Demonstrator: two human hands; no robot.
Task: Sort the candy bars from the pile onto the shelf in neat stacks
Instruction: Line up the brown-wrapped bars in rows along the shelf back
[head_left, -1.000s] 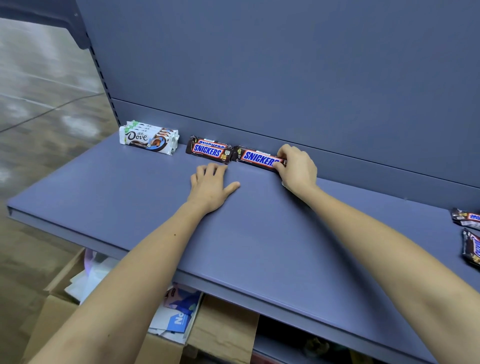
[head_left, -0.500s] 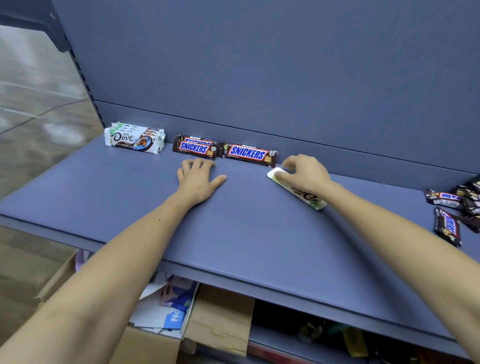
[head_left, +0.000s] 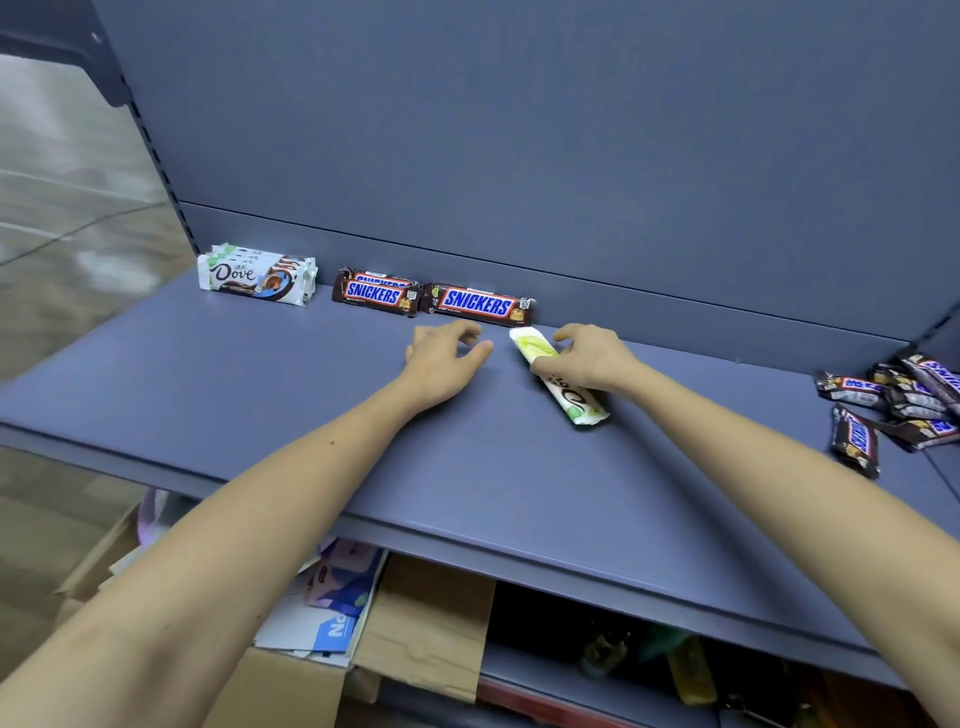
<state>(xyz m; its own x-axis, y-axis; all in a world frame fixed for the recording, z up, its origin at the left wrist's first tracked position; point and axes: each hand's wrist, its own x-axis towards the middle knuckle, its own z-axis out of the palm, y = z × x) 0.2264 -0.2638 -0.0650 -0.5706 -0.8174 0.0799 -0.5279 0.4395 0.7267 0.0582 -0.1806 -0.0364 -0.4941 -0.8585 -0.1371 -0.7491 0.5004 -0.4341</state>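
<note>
Left hand (head_left: 445, 357) now nearer white bar (head_left: 575, 402)

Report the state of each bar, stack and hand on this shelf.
Dove stack: neat, at the back.
Snickers stack: neat, right of it.
lone Snickers bar: flat against the back wall.
green Dove bar: askew, gripped.
Snickers pile: jumbled, far right.
left hand: relaxed, holding nothing.
right hand: gripping the green Dove bar.

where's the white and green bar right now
Head view, centre of the shelf: the white and green bar lies angled, held by the right hand, in front of the right Snickers bar.
</note>
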